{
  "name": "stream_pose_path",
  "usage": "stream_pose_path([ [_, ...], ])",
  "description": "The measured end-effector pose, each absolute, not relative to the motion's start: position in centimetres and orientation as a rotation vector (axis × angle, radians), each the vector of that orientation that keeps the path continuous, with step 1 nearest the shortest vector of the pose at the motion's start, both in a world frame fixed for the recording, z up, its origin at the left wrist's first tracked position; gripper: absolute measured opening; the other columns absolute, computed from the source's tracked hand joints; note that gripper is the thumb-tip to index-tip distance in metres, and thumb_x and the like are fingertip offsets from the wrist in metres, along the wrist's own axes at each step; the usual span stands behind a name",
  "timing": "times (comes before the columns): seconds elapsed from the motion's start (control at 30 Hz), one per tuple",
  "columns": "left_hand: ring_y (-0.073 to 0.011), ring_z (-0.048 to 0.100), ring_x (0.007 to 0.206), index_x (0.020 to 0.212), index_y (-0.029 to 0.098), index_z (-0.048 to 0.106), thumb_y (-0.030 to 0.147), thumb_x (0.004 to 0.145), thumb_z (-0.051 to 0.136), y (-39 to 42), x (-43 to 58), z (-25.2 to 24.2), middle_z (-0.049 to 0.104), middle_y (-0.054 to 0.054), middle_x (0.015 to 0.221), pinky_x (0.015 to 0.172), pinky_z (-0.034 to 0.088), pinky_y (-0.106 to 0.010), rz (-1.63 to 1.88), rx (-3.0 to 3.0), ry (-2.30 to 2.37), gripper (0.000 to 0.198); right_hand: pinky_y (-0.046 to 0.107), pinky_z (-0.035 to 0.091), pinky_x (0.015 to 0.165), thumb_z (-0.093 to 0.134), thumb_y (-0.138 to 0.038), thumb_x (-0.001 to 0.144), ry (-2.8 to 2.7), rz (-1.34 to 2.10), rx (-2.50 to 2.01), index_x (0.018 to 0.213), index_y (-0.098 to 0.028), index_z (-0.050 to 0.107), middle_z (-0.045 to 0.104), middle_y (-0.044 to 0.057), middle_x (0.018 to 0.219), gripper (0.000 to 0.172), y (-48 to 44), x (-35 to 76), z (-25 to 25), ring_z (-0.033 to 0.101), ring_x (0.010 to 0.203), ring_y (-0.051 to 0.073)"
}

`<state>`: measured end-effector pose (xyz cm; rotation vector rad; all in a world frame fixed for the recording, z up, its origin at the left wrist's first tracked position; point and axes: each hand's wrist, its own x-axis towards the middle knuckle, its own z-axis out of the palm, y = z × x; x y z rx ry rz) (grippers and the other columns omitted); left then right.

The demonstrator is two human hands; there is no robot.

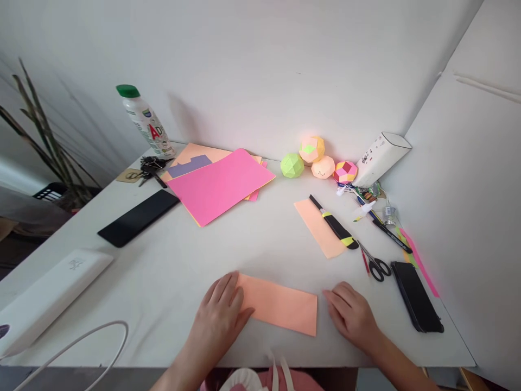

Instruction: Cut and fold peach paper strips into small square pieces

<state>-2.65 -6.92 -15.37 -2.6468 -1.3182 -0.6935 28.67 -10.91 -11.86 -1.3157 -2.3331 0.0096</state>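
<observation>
While two hands point(222, 317) point(352, 315) flank one orange sheet point(280, 307), perhaps four paper balls point(319, 160) sit.

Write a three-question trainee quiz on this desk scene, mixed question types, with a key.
1. True or false: the left hand rests flat on the orange paper strip.
2. What lies across the second orange strip? A) scissors B) utility knife C) phone
3. Fill in: the right hand lies on the ____, just right of the strip.

Key: 1 true; 2 B, the utility knife; 3 table.
</observation>
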Motion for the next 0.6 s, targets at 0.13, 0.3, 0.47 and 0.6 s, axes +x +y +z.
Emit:
stream_pose_path([
  [0.13,-0.0297,0.055,0.114,0.098,0.014,0.061,0.018,0.094,0.045,-6.6,-4.0,-15.4,0.061,-0.017,0.121,0.091,0.051,-0.045,-0.767,-2.742,-1.342,0.017,0.044,0.05,0.094,0.048,-0.011,0.088,-2.449,0.128,-1.044,0.119,-0.013,0.057,0.058,0.017,0.122,0.032,-10.2,24.2,-12.2,0.048,0.123,0.029],
  [0.3,-0.025,0.047,0.126,0.114,0.021,0.061,0.015,0.095,0.041,-5.2,-6.7,-15.3,0.06,-0.006,0.13,0.101,0.044,-0.044,-0.706,-2.919,-1.291,0.028,0.048,0.045,0.104,0.045,-0.018,0.092,-2.668,0.191,-1.086,0.132,-0.008,0.05,0.045,0.02,0.144,0.042,-9.7,21.8,-13.8,0.03,0.139,0.03],
  [0.47,-0.0248,0.042,0.13,0.119,0.024,0.062,0.017,0.095,0.04,-4.2,-7.9,-14.5,0.058,-0.004,0.134,0.107,0.038,-0.047,-0.535,-3.028,-1.307,0.033,0.051,0.046,0.102,0.043,-0.014,0.091,-2.681,0.151,-1.093,0.132,-0.008,0.051,0.048,0.019,0.141,0.042,-9.6,22.1,-13.9,0.033,0.138,0.031],
  [0.6,-0.0273,0.041,0.13,0.123,0.024,0.06,0.017,0.095,0.041,-4.1,-7.8,-14.3,0.055,-0.005,0.136,0.107,0.037,-0.05,-0.466,-3.021,-1.294,0.035,0.052,0.048,0.097,0.042,-0.006,0.087,-2.611,0.017,-1.071,0.114,-0.007,0.06,0.058,0.021,0.124,0.033,-9.0,20.4,-13.5,0.043,0.127,0.032],
])
